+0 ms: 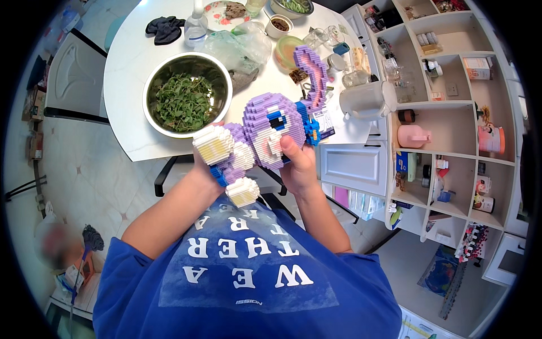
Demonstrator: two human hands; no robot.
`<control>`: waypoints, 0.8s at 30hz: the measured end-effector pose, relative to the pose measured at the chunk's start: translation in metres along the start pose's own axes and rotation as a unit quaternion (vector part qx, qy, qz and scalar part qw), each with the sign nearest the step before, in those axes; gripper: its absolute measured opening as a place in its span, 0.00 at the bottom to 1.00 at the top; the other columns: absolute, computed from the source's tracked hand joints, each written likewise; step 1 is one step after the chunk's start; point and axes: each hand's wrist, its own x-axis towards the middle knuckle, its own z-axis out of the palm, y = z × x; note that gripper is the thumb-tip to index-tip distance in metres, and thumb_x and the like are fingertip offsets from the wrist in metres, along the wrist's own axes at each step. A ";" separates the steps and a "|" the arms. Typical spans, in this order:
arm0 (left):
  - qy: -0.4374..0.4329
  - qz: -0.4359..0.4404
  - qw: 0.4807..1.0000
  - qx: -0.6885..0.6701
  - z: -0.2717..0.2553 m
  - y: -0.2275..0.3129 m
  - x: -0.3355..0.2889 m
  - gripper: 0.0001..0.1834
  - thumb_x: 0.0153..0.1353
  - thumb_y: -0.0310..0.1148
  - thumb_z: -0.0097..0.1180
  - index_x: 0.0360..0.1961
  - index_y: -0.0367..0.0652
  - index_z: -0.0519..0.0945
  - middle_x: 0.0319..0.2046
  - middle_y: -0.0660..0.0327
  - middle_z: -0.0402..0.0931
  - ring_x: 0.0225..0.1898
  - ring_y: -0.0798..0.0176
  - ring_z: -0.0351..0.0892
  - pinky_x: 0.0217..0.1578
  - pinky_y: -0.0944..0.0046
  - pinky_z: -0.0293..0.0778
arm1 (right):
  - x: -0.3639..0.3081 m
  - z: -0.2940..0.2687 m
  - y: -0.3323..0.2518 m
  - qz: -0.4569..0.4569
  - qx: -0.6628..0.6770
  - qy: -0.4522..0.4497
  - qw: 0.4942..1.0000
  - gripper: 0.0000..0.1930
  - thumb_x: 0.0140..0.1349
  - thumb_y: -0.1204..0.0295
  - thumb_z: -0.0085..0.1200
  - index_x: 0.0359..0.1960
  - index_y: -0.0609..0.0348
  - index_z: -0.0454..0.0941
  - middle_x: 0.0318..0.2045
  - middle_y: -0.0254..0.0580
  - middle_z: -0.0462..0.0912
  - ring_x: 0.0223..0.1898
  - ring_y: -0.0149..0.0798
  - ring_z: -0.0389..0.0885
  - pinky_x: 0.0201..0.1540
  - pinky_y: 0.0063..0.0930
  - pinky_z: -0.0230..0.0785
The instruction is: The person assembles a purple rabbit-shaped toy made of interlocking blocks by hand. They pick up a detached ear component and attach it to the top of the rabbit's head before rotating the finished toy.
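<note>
Purple, white and blue bricks make up the toy-brick figure that I see held in both hands in front of the chest, by the near edge of the white table. It lies sideways, its round head toward the person's right and its cream-soled feet toward the left. One long purple ear with a pink stripe curls up over the tabletop, and blue bricks with a dash of orange sit by the head.

The left hand is curled around the lower body from beneath; most of its fingers are hidden behind the bricks, so I cannot tell how they lie. The right hand clasps the head, its thumb laid against the pale muzzle and its other fingers out of sight behind.

Just beyond the left hand stands a steel mixing bowl with green leaves inside. Past it I make out a crumpled clear plastic bag, a clear bottle, a dark cloth and a floral plate. To the right of the ear, a translucent pitcher lies on its side or leans; from here I cannot tell which. Farther right rise open shelves, with a pink jug in one compartment. The person wears a blue T-shirt with white lettering.
</note>
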 end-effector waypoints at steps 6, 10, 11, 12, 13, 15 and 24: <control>0.023 0.059 0.993 0.099 -0.009 -0.002 0.006 0.25 0.65 0.52 0.34 0.40 0.44 0.76 0.37 0.54 0.78 0.37 0.49 0.78 0.38 0.47 0.77 | 0.001 0.001 -0.007 0.020 0.002 -0.015 1.000 0.24 0.60 0.59 0.60 0.52 0.63 0.72 0.43 0.42 0.81 0.43 0.36 0.80 0.50 0.33 0.73; 0.038 0.060 0.994 0.078 -0.008 -0.001 0.011 0.25 0.65 0.52 0.33 0.41 0.43 0.75 0.38 0.54 0.78 0.37 0.50 0.78 0.37 0.48 0.77 | 0.005 0.002 -0.010 0.016 0.000 -0.024 1.000 0.24 0.61 0.60 0.61 0.53 0.63 0.72 0.44 0.41 0.81 0.45 0.36 0.80 0.53 0.34 0.71; 0.037 0.064 0.993 0.091 -0.009 0.000 0.015 0.25 0.65 0.51 0.33 0.41 0.43 0.75 0.38 0.54 0.78 0.37 0.50 0.78 0.37 0.49 0.77 | 0.007 0.001 -0.008 0.016 0.005 -0.013 1.000 0.24 0.60 0.61 0.61 0.53 0.62 0.72 0.45 0.41 0.81 0.46 0.36 0.80 0.53 0.33 0.71; 0.036 0.068 0.991 0.105 -0.011 0.002 0.019 0.25 0.65 0.51 0.33 0.42 0.42 0.75 0.38 0.54 0.78 0.38 0.50 0.78 0.37 0.49 0.77 | 0.010 -0.001 -0.002 0.015 0.010 -0.003 1.000 0.24 0.60 0.61 0.61 0.53 0.62 0.71 0.45 0.40 0.81 0.46 0.35 0.79 0.53 0.33 0.71; 0.035 0.072 0.990 0.119 -0.012 0.003 0.023 0.26 0.65 0.51 0.33 0.42 0.42 0.75 0.39 0.54 0.78 0.38 0.50 0.79 0.38 0.50 0.78 | 0.013 -0.004 0.002 0.014 0.016 0.008 1.000 0.24 0.60 0.62 0.61 0.54 0.62 0.71 0.45 0.40 0.81 0.46 0.35 0.79 0.53 0.33 0.70; 0.069 0.057 0.992 0.092 0.001 0.002 0.030 0.26 0.65 0.51 0.33 0.43 0.41 0.75 0.39 0.53 0.78 0.39 0.51 0.79 0.38 0.50 0.78 | 0.023 -0.014 -0.002 0.019 0.021 0.006 1.000 0.23 0.60 0.64 0.61 0.54 0.62 0.72 0.46 0.39 0.80 0.47 0.35 0.79 0.54 0.32 0.70; 0.083 0.086 0.981 0.153 0.000 -0.019 0.084 0.28 0.70 0.47 0.26 0.55 0.39 0.72 0.50 0.51 0.77 0.49 0.51 0.79 0.50 0.49 0.76 | 0.049 -0.067 0.030 -0.036 0.068 0.182 0.980 0.18 0.55 0.76 0.64 0.48 0.60 0.75 0.40 0.37 0.81 0.41 0.32 0.80 0.49 0.27 0.71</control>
